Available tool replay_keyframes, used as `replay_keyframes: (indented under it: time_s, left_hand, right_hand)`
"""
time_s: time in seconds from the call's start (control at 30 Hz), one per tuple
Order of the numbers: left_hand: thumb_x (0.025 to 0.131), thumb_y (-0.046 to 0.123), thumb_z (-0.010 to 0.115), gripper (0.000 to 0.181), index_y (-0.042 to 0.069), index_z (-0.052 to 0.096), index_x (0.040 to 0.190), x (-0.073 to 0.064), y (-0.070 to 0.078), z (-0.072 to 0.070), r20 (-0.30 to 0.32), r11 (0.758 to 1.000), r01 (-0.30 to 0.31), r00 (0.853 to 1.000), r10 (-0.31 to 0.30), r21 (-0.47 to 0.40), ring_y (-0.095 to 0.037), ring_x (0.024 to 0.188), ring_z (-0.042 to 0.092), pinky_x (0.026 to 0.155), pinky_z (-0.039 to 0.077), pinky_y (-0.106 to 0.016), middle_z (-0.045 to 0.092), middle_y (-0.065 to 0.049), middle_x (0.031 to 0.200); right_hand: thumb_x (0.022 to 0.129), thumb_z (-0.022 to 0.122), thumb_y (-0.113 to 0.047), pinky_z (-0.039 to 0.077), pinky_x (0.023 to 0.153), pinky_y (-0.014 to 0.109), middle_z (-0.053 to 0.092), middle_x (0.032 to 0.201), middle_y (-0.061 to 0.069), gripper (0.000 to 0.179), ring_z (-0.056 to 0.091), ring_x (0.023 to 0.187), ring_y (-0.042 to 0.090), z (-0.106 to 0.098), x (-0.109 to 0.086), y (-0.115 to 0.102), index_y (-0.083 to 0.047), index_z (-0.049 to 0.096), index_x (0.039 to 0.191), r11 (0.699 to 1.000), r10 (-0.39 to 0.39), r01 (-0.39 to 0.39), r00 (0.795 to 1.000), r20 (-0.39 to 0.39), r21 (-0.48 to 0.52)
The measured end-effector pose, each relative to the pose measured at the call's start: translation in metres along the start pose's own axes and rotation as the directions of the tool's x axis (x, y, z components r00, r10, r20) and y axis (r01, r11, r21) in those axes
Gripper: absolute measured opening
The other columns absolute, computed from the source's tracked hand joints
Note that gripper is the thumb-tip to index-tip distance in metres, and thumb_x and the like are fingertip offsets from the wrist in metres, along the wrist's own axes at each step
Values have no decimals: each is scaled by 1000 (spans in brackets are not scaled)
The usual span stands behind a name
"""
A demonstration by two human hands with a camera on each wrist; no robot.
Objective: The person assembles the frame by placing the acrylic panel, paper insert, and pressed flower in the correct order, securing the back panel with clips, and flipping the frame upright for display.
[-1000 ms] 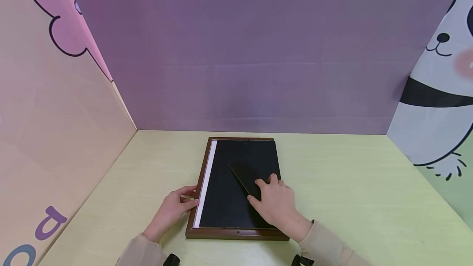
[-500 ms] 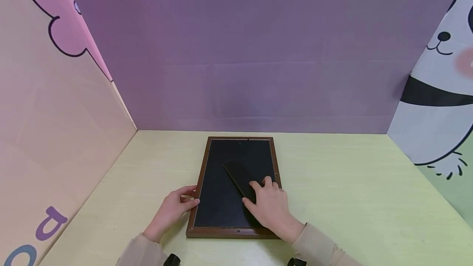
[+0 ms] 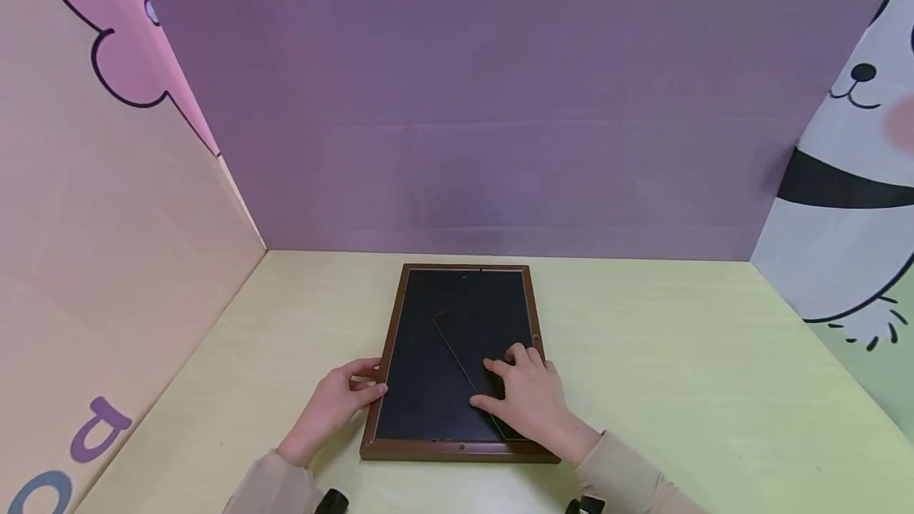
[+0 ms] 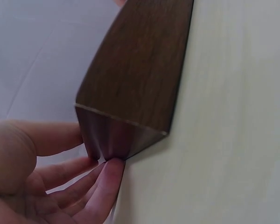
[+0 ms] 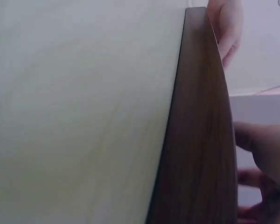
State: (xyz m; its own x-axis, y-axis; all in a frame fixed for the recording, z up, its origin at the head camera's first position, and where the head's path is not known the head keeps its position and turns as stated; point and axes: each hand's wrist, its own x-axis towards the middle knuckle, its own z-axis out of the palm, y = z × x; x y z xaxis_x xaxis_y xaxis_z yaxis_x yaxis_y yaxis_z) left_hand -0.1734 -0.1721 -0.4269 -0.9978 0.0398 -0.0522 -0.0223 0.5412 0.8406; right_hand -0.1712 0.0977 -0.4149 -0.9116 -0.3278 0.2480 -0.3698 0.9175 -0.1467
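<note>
A brown picture frame (image 3: 417, 451) lies face down on the table, a black backing board (image 3: 428, 375) set within its rim. A black stand leg (image 3: 477, 347) slants across the board, lying almost flat against it. My left hand (image 3: 334, 404) grips the frame's left edge, thumb on top. The left wrist view shows fingers pinching a corner of the brown frame (image 4: 135, 70). Resting on the board and leg at the lower right is my right hand (image 3: 530, 397), thumb and index finger spread apart. In the right wrist view, the frame's side (image 5: 196, 130) partly hides its fingers.
The pale wooden table (image 3: 664, 371) spreads out around the frame. A purple panel (image 3: 500, 101) closes off the back. Printed panels stand at the left (image 3: 107, 220) and right (image 3: 857, 244).
The backing board has shifted left, covering the white strip at the frame's left side and baring the right rim. The stand leg lies flatter now. My left hand has stayed in place.
</note>
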Motion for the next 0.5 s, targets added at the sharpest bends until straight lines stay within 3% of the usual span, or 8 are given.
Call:
replay_keyframes:
  time_s: [0.13,0.23,0.37,0.5]
  left_hand:
    - [83,12,65,44,1,53,123,2,0,-1,21,997,12,1000,-10,-71,-17,84,61,69,52,-29,61,-12,107]
    - [84,9,62,40,-1,53,122,3,-1,0,33,992,34,999,-31,-118,-18,83,62,71,53,-32,59,-14,108]
    - [84,7,61,38,-1,54,121,5,-1,-1,43,987,62,997,-57,-146,-17,82,61,70,53,-33,59,-13,106]
    - [84,7,62,40,-2,53,121,7,0,-3,68,984,72,996,-62,-163,-17,81,60,70,53,-33,58,-14,106]
  right_hand:
    - [77,66,-46,38,65,32,51,102,8,48,44,86,21,-2,2,14,-18,64,116,994,-72,69,997,35,81]
    - [77,69,-37,40,70,35,53,104,8,45,46,90,22,-4,4,25,-15,64,116,983,-72,63,996,44,172]
    - [71,75,-36,43,81,44,50,113,15,60,45,101,29,-5,6,36,-8,57,121,955,28,-45,998,61,294]
    - [64,80,-36,43,87,49,37,124,24,86,38,111,36,-8,6,46,1,41,132,870,162,-211,976,146,445]
